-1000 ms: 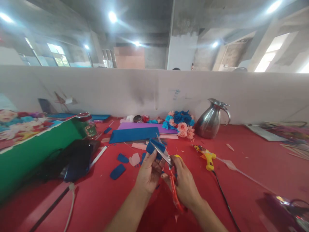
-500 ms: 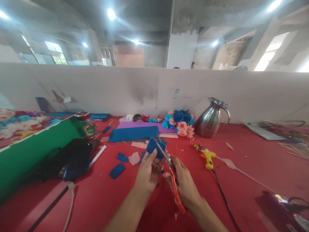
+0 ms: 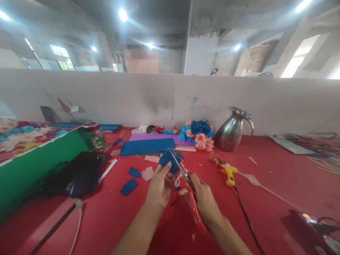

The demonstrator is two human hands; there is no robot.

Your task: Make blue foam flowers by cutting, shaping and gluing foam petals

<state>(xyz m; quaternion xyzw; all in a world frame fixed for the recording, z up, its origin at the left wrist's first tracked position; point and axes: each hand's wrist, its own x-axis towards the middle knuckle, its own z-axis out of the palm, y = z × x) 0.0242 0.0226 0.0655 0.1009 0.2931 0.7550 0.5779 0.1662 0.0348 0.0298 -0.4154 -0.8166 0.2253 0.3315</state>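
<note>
My left hand (image 3: 162,186) pinches a small piece of dark blue crepe paper (image 3: 168,161) between thumb and fingers, above the middle of the red table. My right hand (image 3: 202,196) is wrapped round the red handles of a pair of scissors (image 3: 193,203). The metal blades slant up and left, lying across the right part of the blue piece. Cut blue pieces (image 3: 129,187) with rounded corners and pink scraps (image 3: 147,173) lie left of my left hand. Behind my hands is a folded strip of blue paper (image 3: 147,146) on a purple sheet (image 3: 183,141).
A yellow glue gun (image 3: 228,173) with a black cord lies to the right. Behind it stand a steel jug (image 3: 230,132) and blue and pink paper flowers (image 3: 201,136). To the left are a green box (image 3: 53,163), a jar (image 3: 97,138) and a dark phone (image 3: 86,179).
The blue piece and my left hand have shifted slightly left and tilted. The scissors still lie across the piece, with the handles swung a little to the right.
</note>
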